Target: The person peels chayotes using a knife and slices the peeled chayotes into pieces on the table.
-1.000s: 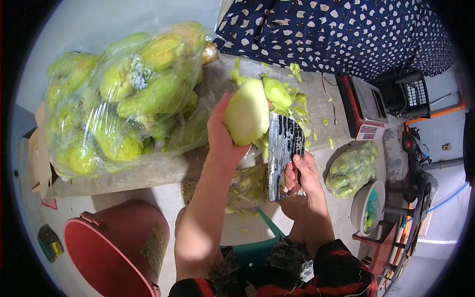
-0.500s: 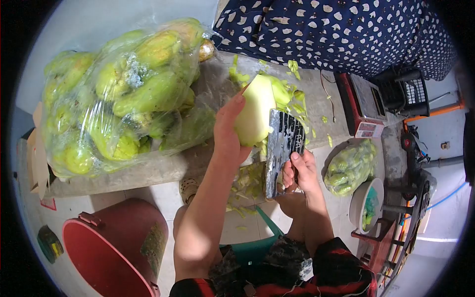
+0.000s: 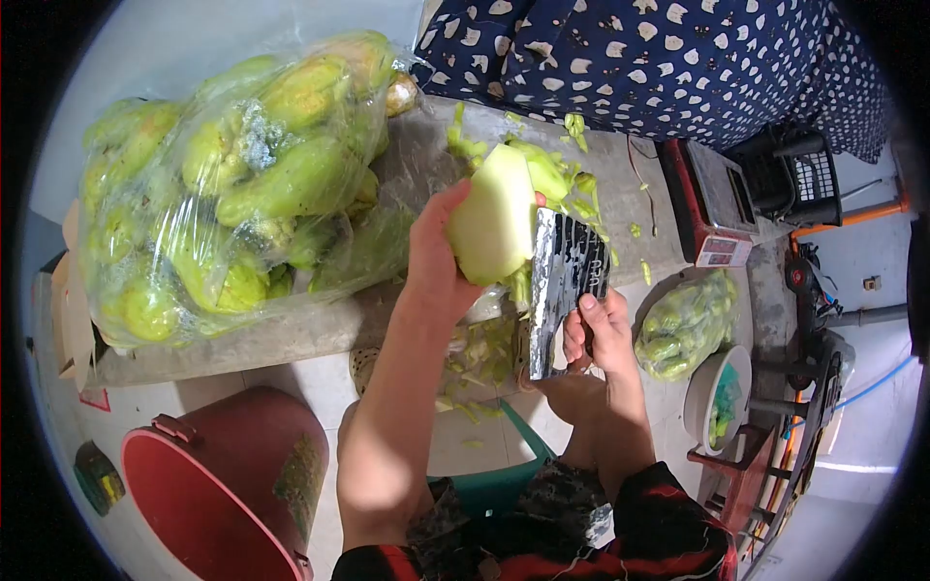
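Note:
My left hand [image 3: 433,242] is wrapped round a peeled, pale-green fruit [image 3: 492,218] that looks like a green papaya, tilted above the grey ledge. In my right hand [image 3: 607,334] is a broad cleaver [image 3: 562,290], its black coating worn and chipped, with pale lettering near the back. The blade stands upright just right of the fruit; whether its edge touches I cannot tell. Behind the fruit, another green piece [image 3: 538,169] lies among peel strips [image 3: 586,203]. Further peelings [image 3: 480,353] show below, between my legs. The cleaver's handle is mostly hidden by my fingers.
A large clear plastic bag of green fruits [image 3: 281,184] fills the ledge's left side. A red bucket [image 3: 276,455] stands on the floor at lower left. To the right are a red scale [image 3: 712,198], another bagged heap [image 3: 688,324] and a white tub [image 3: 702,407]. Patterned dark-blue cloth [image 3: 620,58] hangs opposite.
My left hand and the fruit have shifted slightly left. My right hand and the cleaver have moved a little to the right, and the blade's angle has changed slightly.

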